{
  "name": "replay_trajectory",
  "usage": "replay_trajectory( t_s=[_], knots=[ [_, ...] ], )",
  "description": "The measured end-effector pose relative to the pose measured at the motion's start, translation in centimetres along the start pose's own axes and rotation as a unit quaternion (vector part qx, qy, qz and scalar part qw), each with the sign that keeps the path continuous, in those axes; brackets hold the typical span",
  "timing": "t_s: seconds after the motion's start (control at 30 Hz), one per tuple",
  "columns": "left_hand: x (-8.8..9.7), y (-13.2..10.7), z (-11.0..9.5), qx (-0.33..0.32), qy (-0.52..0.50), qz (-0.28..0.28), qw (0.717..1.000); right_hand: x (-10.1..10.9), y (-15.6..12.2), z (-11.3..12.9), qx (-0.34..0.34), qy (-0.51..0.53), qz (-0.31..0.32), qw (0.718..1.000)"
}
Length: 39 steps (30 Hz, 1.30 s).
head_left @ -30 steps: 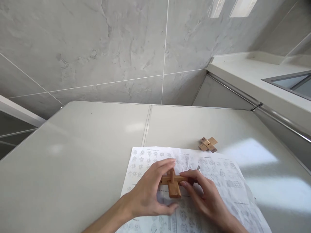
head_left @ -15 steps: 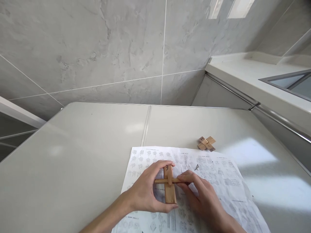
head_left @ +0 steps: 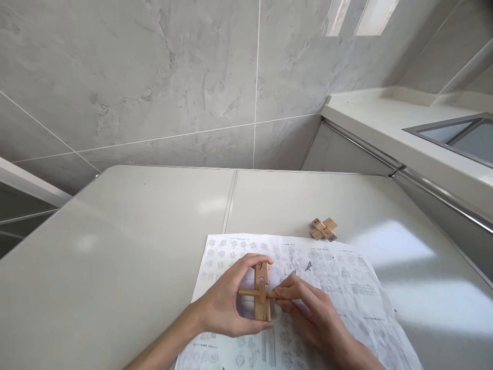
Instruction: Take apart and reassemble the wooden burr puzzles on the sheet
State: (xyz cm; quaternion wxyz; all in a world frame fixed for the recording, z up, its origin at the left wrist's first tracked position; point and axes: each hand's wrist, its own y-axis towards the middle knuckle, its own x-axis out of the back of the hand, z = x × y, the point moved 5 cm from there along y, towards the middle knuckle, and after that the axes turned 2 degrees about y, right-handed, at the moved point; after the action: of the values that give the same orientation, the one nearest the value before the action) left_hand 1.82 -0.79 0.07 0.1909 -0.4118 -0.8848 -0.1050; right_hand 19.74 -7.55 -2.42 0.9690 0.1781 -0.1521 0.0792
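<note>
My left hand [head_left: 225, 303] is closed around a flat wooden puzzle block [head_left: 262, 311], fingertips at its far end and thumb at its near end. A dark mark shows on the far end. A thin wooden stick [head_left: 248, 292] crosses the block sideways, and a short rounded wooden piece [head_left: 262, 291] lies lengthwise over the crossing. A small gap shows in the block just beyond that piece. My right hand [head_left: 314, 308] pinches the stick's right end between thumb and fingers. Its fingertips hide that end.
Under my hands lies a creased printed sheet [head_left: 346, 288] with puzzle drawings, torn in small spots. Beyond its far edge sits a cross-shaped set of numbered wooden blocks [head_left: 324, 229]. The white table [head_left: 127, 246] meets a grey tiled wall [head_left: 154, 77]; a white counter [head_left: 370, 115] stands right.
The stick and rounded piece have shifted toward me along the block, and a gap now shows beyond them. Both hands appear slightly farther left, as the view has shifted a little.
</note>
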Motion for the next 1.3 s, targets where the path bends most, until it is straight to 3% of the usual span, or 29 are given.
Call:
replay_trajectory(
  t_s=[0.13, 0.23, 0.37, 0.47, 0.6, 0.73, 0.87, 1.03, 1.3],
  knots=[
    [0.1, -0.2, -0.8, -0.082, 0.103, -0.047, 0.990, 0.4, 0.2, -0.1, -0.082, 0.070, 0.009, 0.994],
    [-0.3, -0.5, -1.5, -0.158, 0.183, -0.088, 0.966, 0.1, 0.0, 0.4, -0.092, 0.113, 0.023, 0.989],
    [-1.6, -0.8, -2.0, -0.226, 0.259, -0.068, 0.937, -1.5, -0.3, 1.1, -0.092, 0.138, 0.064, 0.984],
    [-1.7, -0.8, -2.0, -0.238, 0.273, -0.061, 0.930, -1.7, -0.4, 1.1, -0.093, 0.148, 0.052, 0.983],
    [-0.3, -0.7, -1.6, -0.211, 0.248, -0.112, 0.939, -0.3, -0.2, 0.3, -0.120, 0.129, -0.008, 0.984],
    [1.5, -0.6, -0.6, -0.136, 0.190, -0.195, 0.953, 1.0, -0.2, -1.0, -0.153, 0.007, -0.084, 0.985],
    [2.1, -0.5, 0.3, -0.057, 0.110, -0.234, 0.964, 0.0, -0.2, -1.3, -0.096, -0.152, -0.043, 0.983],
    [1.7, -0.3, 0.8, -0.040, 0.037, -0.202, 0.978, -1.0, -0.2, -1.0, -0.029, -0.198, 0.009, 0.980],
    [0.4, -0.2, 0.9, -0.023, -0.006, -0.077, 0.997, 0.8, 0.7, 0.8, -0.021, -0.038, -0.026, 0.999]
  ],
)
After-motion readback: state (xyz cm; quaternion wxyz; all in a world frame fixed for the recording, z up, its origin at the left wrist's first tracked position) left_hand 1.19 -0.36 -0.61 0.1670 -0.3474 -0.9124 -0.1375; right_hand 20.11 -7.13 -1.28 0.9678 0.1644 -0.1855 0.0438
